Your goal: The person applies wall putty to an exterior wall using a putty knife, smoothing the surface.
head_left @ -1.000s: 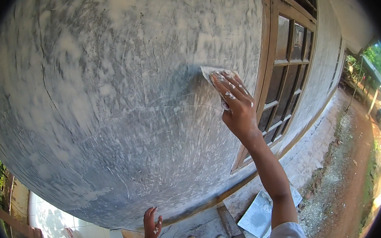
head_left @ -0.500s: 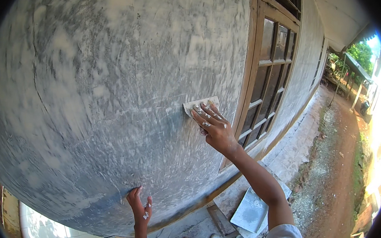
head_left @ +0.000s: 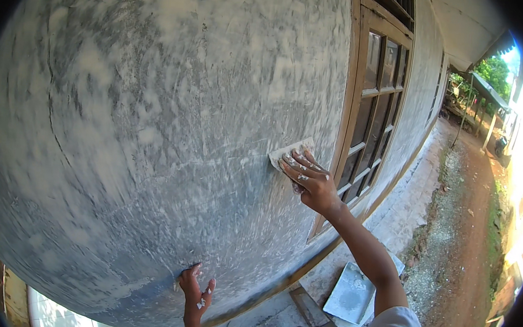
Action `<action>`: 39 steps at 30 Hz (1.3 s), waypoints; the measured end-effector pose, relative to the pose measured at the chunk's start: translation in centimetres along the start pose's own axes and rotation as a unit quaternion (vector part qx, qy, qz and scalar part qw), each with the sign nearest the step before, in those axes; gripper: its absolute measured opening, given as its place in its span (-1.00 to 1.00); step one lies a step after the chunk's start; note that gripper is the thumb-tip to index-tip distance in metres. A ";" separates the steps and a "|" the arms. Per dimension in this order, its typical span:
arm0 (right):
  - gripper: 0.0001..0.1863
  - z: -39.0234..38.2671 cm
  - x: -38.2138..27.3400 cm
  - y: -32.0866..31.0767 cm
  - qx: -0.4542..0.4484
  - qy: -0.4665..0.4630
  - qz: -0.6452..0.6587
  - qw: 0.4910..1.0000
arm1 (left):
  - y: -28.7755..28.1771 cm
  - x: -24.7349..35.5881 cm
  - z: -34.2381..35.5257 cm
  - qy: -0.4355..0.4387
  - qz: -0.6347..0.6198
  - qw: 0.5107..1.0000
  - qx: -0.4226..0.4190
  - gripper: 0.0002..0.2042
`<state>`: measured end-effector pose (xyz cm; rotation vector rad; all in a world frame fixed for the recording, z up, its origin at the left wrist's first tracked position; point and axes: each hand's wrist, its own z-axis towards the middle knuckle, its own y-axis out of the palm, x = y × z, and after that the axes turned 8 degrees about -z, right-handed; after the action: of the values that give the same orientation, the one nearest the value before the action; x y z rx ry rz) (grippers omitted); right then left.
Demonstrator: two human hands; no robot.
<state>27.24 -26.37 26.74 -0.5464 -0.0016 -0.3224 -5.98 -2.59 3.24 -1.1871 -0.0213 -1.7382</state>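
A mottled grey-and-white plastered wall (head_left: 129, 122) fills the left and middle of the view, with a thin crack down its left side. My right hand (head_left: 309, 182) grips a pale flat scraper (head_left: 280, 157) against the wall, just left of the window frame; white paste spots its fingers. My left hand (head_left: 196, 290) is low on the wall with fingers apart and curved, fingertips at the surface, holding nothing visible. It also has white paste on it.
A wooden paned window (head_left: 373, 111) is set in the wall. Below lie a grey metal tray (head_left: 346, 296) on a board and a wooden piece (head_left: 305, 308). My feet are at the bottom. A dirt path (head_left: 466, 253) runs along the right toward a small roofed shelter (head_left: 488, 92).
Over the second, my right hand and scraper have moved down the wall, then slightly right in the last half second. My left hand has risen and moved left onto the wall.
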 end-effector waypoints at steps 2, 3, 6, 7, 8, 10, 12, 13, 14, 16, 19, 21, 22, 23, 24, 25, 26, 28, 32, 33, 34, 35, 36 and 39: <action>-0.19 -0.3 0.4 -1.9 -0.057 -0.027 -0.046 0.997 | 0.1 -0.1 0.2 0.007 0.059 0.998 -0.039 -0.45; -0.20 0.3 1.1 -2.1 -0.008 -0.030 -0.036 0.999 | 0.4 -0.4 0.3 0.009 0.057 0.998 -0.039 -0.45; -0.22 4.1 0.4 -1.5 0.111 -0.018 -0.093 0.989 | 0.6 -0.6 0.2 -0.004 0.089 0.995 -0.051 -0.42; -0.25 4.8 0.2 0.3 0.067 -0.007 -0.062 0.996 | 0.4 -0.5 0.1 -0.004 0.094 0.994 -0.051 -0.42; -0.26 4.6 -0.1 2.0 0.074 0.010 -0.049 0.996 | 0.2 -0.5 0.0 -0.004 0.100 0.994 -0.051 -0.41; -0.25 3.6 0.5 2.1 0.065 0.028 -0.033 0.997 | 0.4 -0.5 -0.4 -0.004 0.086 0.994 -0.061 -0.41; -0.25 2.8 1.2 2.4 0.047 0.019 -0.042 0.998 | 1.1 -0.5 0.3 -0.006 0.073 0.995 -0.064 -0.42; -0.24 1.7 0.8 2.5 0.022 0.024 -0.055 0.998 | 1.0 -0.3 0.6 -0.007 0.082 0.994 -0.065 -0.40; -0.24 0.6 0.3 2.5 0.017 0.026 -0.058 0.998 | 0.8 -0.2 0.6 -0.007 0.091 0.994 -0.067 -0.38; -0.23 -1.2 -0.3 2.6 -0.065 0.020 -0.042 0.997 | 0.3 -0.7 0.1 -0.004 0.086 0.994 -0.070 -0.38; -0.22 -2.2 -0.3 1.5 -0.083 0.014 -0.038 0.996 | 0.0 -0.9 0.1 -0.001 0.091 0.994 -0.068 -0.39; -0.33 -2.1 -0.3 0.1 -0.027 0.005 0.005 1.000 | 0.1 -0.7 0.0 -0.003 0.089 0.994 -0.067 -0.40; -0.33 -2.0 -0.3 -0.6 -0.027 0.005 0.003 1.000 | 0.2 -0.6 0.1 -0.006 0.086 0.994 -0.065 -0.41; -0.44 -2.1 -0.1 -1.2 0.021 0.130 0.078 0.988 | 0.2 -0.6 0.1 -0.005 0.085 0.994 -0.065 -0.41; -0.54 -1.9 -0.1 -1.4 0.069 0.252 0.152 0.953 | 0.2 -0.7 0.1 -0.012 0.082 0.994 -0.068 -0.42; -0.63 -1.2 0.3 -1.7 0.134 0.278 0.185 0.933 | 0.4 -0.6 0.1 -0.020 0.078 0.994 -0.072 -0.43; -0.71 -0.3 0.8 -1.8 0.199 0.302 0.219 0.906 | 0.4 -0.6 0.1 -0.020 0.079 0.994 -0.071 -0.43; -0.82 1.1 1.9 -2.5 0.217 0.351 0.354 0.840 | 0.6 -0.6 0.1 -0.010 0.078 0.995 -0.059 -0.47; -0.84 3.4 1.3 -2.8 0.136 0.415 0.475 0.764 | 0.3 -0.4 0.1 -0.016 0.076 0.995 -0.065 -0.48; -0.81 3.6 1.0 -1.9 0.116 0.431 0.421 0.790 | 0.3 -0.5 0.0 -0.012 0.085 0.994 -0.065 -0.47; -0.77 3.8 0.7 -1.2 0.095 0.446 0.363 0.812 | 0.4 -0.7 0.0 -0.008 0.093 0.994 -0.065 -0.46; -0.71 4.0 0.5 -0.7 0.113 0.443 0.370 0.809 | 0.3 -0.8 0.0 -0.008 0.092 0.994 -0.064 -0.46; -0.71 4.1 0.4 -0.4 0.113 0.442 0.370 0.809 | 0.3 -0.8 -0.1 -0.009 0.089 0.994 -0.070 -0.46; -0.73 4.4 1.0 0.2 0.150 0.449 0.378 0.796 | 0.4 -0.8 0.1 -0.016 0.086 0.993 -0.080 -0.45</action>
<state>28.58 -24.26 30.44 -0.0010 1.0590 0.2366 -5.60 -2.13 2.52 -1.2931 0.1993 -1.5921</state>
